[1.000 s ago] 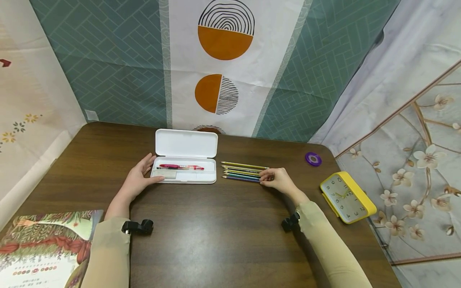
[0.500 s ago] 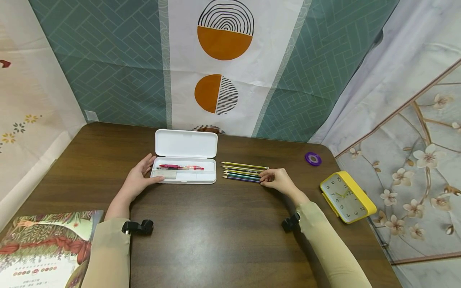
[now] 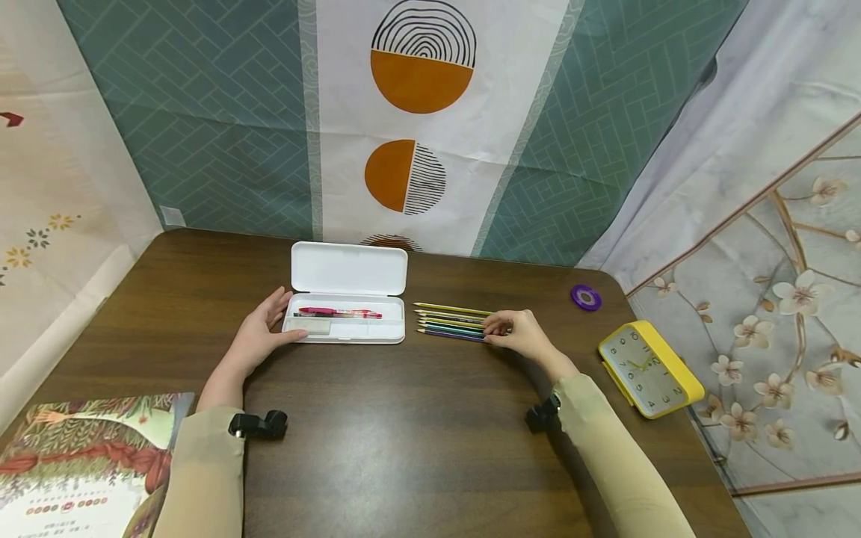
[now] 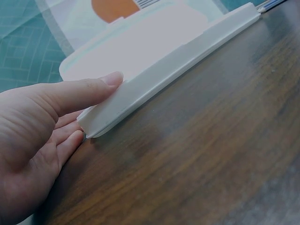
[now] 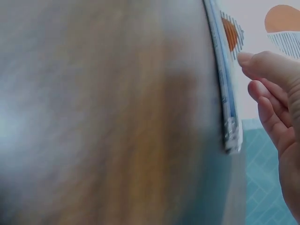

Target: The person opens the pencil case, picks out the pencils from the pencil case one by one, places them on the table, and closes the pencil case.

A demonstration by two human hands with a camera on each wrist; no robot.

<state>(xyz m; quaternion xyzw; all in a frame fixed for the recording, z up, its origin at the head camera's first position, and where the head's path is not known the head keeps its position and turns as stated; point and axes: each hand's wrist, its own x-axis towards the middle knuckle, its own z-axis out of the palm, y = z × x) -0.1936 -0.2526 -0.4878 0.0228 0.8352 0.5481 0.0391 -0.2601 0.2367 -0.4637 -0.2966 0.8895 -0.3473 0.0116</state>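
Observation:
A white pencil case (image 3: 346, 333) lies with its lid raised, holding a red pen (image 3: 339, 311) and a pale rectangular block (image 3: 312, 326). My left hand (image 3: 258, 329) holds the case's left end. In the left wrist view its thumb (image 4: 110, 80) lies on the front edge, with other fingers around the corner. Several pencils (image 3: 451, 321) lie side by side right of the case, tips pointing left. Over their right ends is my right hand (image 3: 521, 334), fingers loosely bent. In the right wrist view, its thumb and fingers appear apart from the nearest blue pencil (image 5: 225, 89).
A purple ring-shaped object (image 3: 586, 297) lies at the back right of the brown table (image 3: 377, 448). In front of it is a yellow clock (image 3: 649, 368). An illustrated book (image 3: 87, 463) lies at the front left. A patterned cloth (image 3: 222, 134) hangs behind the table.
The right hand's fingers have shifted slightly left and away from me over the pencils' ends. The left hand and the pencil case stay in place.

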